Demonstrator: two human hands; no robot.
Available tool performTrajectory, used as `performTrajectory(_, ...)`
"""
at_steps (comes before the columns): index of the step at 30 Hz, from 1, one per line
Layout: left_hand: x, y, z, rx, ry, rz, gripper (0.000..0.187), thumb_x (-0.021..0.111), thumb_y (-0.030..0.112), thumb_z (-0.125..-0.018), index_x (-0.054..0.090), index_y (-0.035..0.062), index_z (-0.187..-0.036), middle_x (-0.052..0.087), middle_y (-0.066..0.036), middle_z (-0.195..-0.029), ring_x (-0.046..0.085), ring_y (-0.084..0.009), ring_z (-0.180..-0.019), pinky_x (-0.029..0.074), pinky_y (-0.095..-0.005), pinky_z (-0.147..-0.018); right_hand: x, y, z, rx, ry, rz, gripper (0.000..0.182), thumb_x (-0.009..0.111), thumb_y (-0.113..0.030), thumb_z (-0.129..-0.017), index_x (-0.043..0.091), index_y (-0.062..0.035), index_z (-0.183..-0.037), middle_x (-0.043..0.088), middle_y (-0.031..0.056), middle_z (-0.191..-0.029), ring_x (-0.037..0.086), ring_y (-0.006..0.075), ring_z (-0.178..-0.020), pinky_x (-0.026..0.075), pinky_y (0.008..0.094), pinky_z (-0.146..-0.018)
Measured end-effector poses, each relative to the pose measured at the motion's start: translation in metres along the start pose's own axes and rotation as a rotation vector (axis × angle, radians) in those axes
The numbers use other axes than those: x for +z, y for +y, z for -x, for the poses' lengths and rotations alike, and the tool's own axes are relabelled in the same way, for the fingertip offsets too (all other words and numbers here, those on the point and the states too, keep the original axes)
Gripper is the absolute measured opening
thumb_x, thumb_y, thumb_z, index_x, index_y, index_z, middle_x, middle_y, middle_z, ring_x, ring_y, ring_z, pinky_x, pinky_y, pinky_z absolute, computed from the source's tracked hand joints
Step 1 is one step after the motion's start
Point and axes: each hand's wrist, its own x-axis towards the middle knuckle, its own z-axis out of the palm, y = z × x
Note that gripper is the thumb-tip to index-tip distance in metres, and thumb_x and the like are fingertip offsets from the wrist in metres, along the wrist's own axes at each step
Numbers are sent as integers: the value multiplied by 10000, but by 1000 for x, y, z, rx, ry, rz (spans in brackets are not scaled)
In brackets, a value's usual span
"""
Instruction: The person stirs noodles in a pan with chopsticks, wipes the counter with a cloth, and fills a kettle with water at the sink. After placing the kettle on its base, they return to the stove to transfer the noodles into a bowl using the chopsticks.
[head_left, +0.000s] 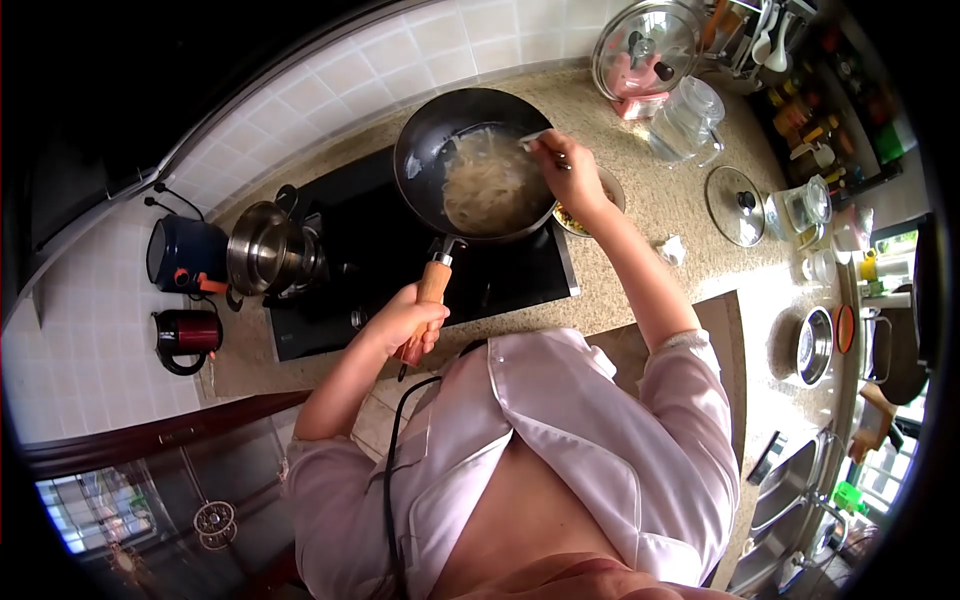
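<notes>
wok [425, 160]: dark, round, being held level by its wooden handle in the left hand [405, 325]
noodles [490, 185]: pale, being stirred beneath the right hand [570, 175]

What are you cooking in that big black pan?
It looks like noodles in a black wok on the dark stovetop. The left hand grips the wok's wooden handle. The right hand is over the wok's rim, holding a utensil above the noodles; what kind is hard to tell. A small bowl of something sits beside the wok, and a steel pot stands at the stove's other end.
</notes>
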Motion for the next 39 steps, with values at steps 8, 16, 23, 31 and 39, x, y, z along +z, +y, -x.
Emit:
performTrajectory(8, -6, -5, -4, 25, -29, 1, 177, 601, 60, -809, 424, 71, -824, 471, -26, -609, 471, -117, -450, 411, -266, -394, -11, -45, 18, -109, -459, -88, 133, 631, -129, -865, 591, -4, -889, 578, 162, -771, 599, 308, -716, 469, 375, -642)
performTrajectory(16, -9, -6, -7, 22, -48, -15, 206, 578, 57, -800, 403, 32, -905, 483, -41, -622, 495, -123, -464, 445, -283, -400, -74, -62, 2, -15, -473, -5, 77, 576, -56, -896, 563, 15, -922, 531, 82, -831, 576, 178, -701, 474, 342, -643)
performTrajectory(23, -4, -3, -3, 43, -13, -4, 158, 597, 68, -811, 446, 26, -834, 471, -44, -589, 474, -130, -444, 423, -275, -396, -49, -11, -22, -305, -440, 324, 113, 614, -129, -871, 557, -33, -894, 554, 156, -874, 557, 364, -743, 454, 382, -667)
performTrajectory(31, -6, -5, -4, 45, -31, -9, 236, 574, 41, -802, 389, 23, -946, 478, -41, -629, 489, -122, -465, 447, -289, -405, -4, 19, -38, 162, 17, -573, 277, 549, -218, -956, 534, 13, -805, 546, 25, -724, 626, 156, -659, 545, 259, -624)
performTrajectory(39, -6, -4, -4, 35, -24, -35, 242, 569, 44, -808, 390, 9, -967, 479, -44, -634, 488, -122, -467, 450, -291, -404, -42, -19, -35, 241, -220, -517, 265, 522, -236, -965, 509, -2, -843, 521, 45, -768, 642, 214, -696, 559, 314, -647)
